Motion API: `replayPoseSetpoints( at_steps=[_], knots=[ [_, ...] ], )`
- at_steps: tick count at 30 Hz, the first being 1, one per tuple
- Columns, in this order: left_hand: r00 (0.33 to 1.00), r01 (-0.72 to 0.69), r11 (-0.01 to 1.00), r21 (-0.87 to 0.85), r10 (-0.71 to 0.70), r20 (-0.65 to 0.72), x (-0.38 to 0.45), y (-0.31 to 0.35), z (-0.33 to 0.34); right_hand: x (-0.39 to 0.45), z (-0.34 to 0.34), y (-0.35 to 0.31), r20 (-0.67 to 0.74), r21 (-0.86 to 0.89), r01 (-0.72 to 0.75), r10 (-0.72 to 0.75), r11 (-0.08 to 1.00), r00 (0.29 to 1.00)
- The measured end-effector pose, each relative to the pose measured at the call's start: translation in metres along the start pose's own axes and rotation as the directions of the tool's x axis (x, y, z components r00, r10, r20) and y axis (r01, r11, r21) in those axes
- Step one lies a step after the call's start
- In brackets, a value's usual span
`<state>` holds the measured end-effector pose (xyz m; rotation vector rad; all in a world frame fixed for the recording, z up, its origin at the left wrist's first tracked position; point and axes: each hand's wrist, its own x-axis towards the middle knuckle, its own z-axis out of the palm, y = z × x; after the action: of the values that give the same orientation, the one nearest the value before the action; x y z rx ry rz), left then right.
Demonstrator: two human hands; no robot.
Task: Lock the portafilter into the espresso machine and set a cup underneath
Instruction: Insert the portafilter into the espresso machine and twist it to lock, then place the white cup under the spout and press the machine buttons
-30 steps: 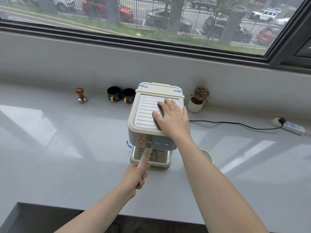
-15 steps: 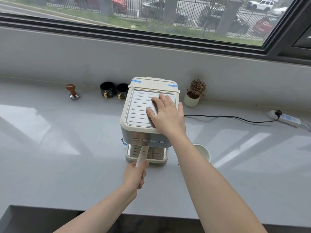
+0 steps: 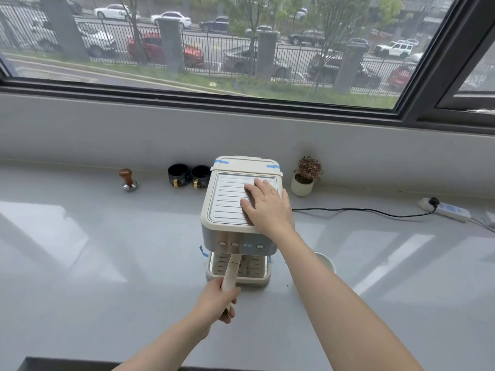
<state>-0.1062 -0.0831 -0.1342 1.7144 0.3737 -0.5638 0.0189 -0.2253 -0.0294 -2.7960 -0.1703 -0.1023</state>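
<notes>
Under the front of a cream espresso machine (image 3: 235, 210), a portafilter (image 3: 231, 271) reached up beneath the button panel, its pale handle angled down toward the viewer. The left hand (image 3: 217, 301) was wrapped tightly round the handle's lower end. The right hand (image 3: 267, 207) lay flat, fingers spread, on the machine's ribbed top. A white cup (image 3: 325, 262) stood on the grey counter (image 3: 107, 277) just right of the machine, partly hidden by the right forearm. Further back along the wall sat a wooden-handled tamper (image 3: 128, 179), two black cups (image 3: 188, 175), a small potted plant (image 3: 305, 176) and a power strip (image 3: 444, 208)
</notes>
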Motion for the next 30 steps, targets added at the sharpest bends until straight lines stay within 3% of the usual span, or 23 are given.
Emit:
replayPoseSetpoints(
  at_steps=[4, 8, 12, 14, 16, 18, 20, 30],
  knots=[
    [1.000, -0.005, 0.998, 0.059, 0.006, -0.015, -0.001, 0.000, 0.001, -0.010, 0.004, 0.010, -0.147, 0.053, 0.082, -0.073, 0.995, 0.986],
    [0.999, 0.008, 0.995, 0.096, -0.004, -0.038, 0.000, 0.000, 0.004, -0.045, 0.015, 0.037, -0.268, 0.331, 0.169, -0.079, 0.928, 0.960],
    [0.998, 0.015, 0.993, 0.121, -0.006, -0.068, 0.004, 0.003, 0.007, -0.074, 0.023, 0.071, -0.371, 0.274, 0.229, -0.117, 0.934, 0.921],
    [0.997, 0.014, 0.992, 0.124, -0.004, -0.081, 0.007, 0.004, 0.008, -0.080, 0.035, 0.088, -0.350, 0.317, 0.146, -0.027, 0.937, 0.936],
    [0.996, 0.011, 0.993, 0.121, 0.000, -0.087, 0.009, 0.004, 0.009, -0.085, 0.053, 0.112, -0.298, 0.355, -0.083, 0.197, 0.931, 0.934],
    [0.996, 0.004, 0.992, 0.129, 0.008, -0.092, 0.009, 0.004, 0.011, -0.093, 0.072, 0.142, -0.174, 0.339, -0.424, 0.499, 0.840, 0.849],
    [0.995, -0.001, 0.990, 0.142, 0.016, -0.101, 0.008, 0.005, 0.012, -0.104, 0.086, 0.163, -0.044, 0.301, -0.626, 0.667, 0.719, 0.744],
    [0.995, -0.003, 0.991, 0.135, 0.017, -0.103, 0.007, 0.003, 0.014, -0.109, 0.098, 0.182, 0.050, 0.388, -0.731, 0.780, 0.560, 0.624]
  ],
)
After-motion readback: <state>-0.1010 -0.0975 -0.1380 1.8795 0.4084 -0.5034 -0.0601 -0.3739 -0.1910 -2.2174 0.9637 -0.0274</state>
